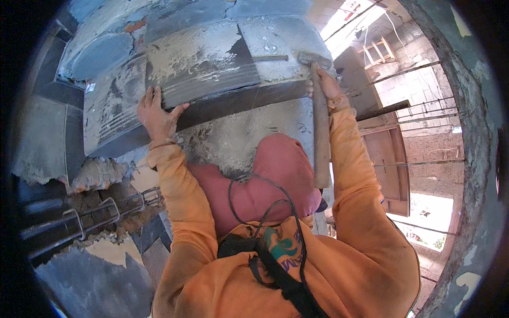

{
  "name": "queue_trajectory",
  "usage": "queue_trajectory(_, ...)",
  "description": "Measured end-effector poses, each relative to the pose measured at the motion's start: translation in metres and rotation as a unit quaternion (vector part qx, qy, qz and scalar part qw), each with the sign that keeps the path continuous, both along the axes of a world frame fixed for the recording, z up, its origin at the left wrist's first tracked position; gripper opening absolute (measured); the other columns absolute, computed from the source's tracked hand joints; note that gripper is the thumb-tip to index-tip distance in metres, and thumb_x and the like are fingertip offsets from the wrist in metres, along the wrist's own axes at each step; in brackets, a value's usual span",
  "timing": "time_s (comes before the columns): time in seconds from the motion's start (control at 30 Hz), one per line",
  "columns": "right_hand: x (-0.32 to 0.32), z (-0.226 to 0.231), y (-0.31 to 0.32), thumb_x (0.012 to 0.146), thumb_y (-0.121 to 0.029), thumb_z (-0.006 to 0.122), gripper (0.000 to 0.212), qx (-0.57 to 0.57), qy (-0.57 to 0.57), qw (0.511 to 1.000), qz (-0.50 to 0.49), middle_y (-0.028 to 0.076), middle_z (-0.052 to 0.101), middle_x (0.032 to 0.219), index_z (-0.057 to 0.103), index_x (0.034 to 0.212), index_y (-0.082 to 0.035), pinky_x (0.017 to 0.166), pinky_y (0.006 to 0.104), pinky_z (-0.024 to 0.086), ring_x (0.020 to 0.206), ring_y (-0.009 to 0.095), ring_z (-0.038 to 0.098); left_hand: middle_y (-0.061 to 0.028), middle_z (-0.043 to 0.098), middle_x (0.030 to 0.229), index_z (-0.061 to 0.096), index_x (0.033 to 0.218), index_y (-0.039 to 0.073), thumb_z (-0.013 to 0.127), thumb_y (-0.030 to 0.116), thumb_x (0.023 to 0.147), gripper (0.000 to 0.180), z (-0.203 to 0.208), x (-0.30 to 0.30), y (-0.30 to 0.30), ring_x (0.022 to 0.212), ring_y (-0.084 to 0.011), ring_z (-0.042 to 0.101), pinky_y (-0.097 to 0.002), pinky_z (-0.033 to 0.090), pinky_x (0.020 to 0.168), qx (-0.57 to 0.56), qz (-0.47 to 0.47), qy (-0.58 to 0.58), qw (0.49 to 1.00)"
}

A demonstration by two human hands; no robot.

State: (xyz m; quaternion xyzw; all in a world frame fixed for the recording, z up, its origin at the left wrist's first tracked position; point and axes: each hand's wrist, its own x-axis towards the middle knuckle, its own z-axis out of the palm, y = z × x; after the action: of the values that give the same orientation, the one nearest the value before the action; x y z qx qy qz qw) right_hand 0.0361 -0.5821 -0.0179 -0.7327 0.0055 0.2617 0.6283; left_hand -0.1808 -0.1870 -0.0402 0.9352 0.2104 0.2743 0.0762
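Note:
My left hand (pixel 156 114) presses flat against the lower edge of a grey, cement-smeared formwork board (pixel 201 63) overhead. My right hand (pixel 324 82) grips a hammer (pixel 320 132) just below its metal head, with the long wooden handle hanging down past my orange sleeve. The hammer head (pixel 313 57) rests at the board's right end, next to a nail (pixel 270 57) lying sideways on the surface. A dark plank (pixel 238 103) runs beneath the board between my two hands.
Exposed steel rebar with stirrups (pixel 95 214) crosses broken concrete at the lower left. A rough concrete face (pixel 238 138) lies under the plank. Wooden formwork panels (pixel 389 169) and thin rods (pixel 419 119) stand at the right, and a block wall (pixel 419 79) rises behind.

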Motion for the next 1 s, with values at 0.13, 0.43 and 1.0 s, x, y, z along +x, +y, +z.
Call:
queue_trajectory(0.13,0.010,0.016,0.002,0.095,-0.045,0.038,0.049,-0.010,0.006,1.000,0.021,0.010,0.058,0.072,0.056,0.097,0.000,0.050,0.0375,0.052,0.055,0.022,0.058,-0.0186,0.045,0.137,0.054,0.127,0.003,0.078,0.056,0.058,0.090,-0.001,-0.002,0.005,0.125,-0.0380,0.040,-0.0461,0.028,0.105,-0.002,-0.003,0.000,1.000)
queue_trajectory(0.43,0.002,0.020,0.000,0.095,-0.042,0.040,0.042,0.079,0.050,0.996,0.006,0.009,0.057,0.070,0.055,0.094,-0.003,0.048,0.0352,0.050,0.053,0.021,0.056,-0.0148,0.040,0.142,0.048,0.133,0.006,0.068,0.068,0.063,0.096,0.001,-0.002,0.004,0.132,-0.0361,0.031,-0.0556,0.018,0.108,0.009,0.006,0.048,0.999)
queue_trajectory(1.0,-0.017,0.007,0.006,0.091,-0.055,0.046,0.054,0.105,0.020,0.993,-0.040,0.008,0.056,0.067,0.057,0.093,-0.002,0.049,0.0353,0.050,0.052,0.021,0.057,-0.0218,0.042,0.138,0.047,0.132,0.005,0.067,0.047,0.078,0.072,0.026,0.006,0.018,0.131,-0.0403,0.033,-0.0447,0.029,0.108,0.066,-0.174,0.121,0.975)
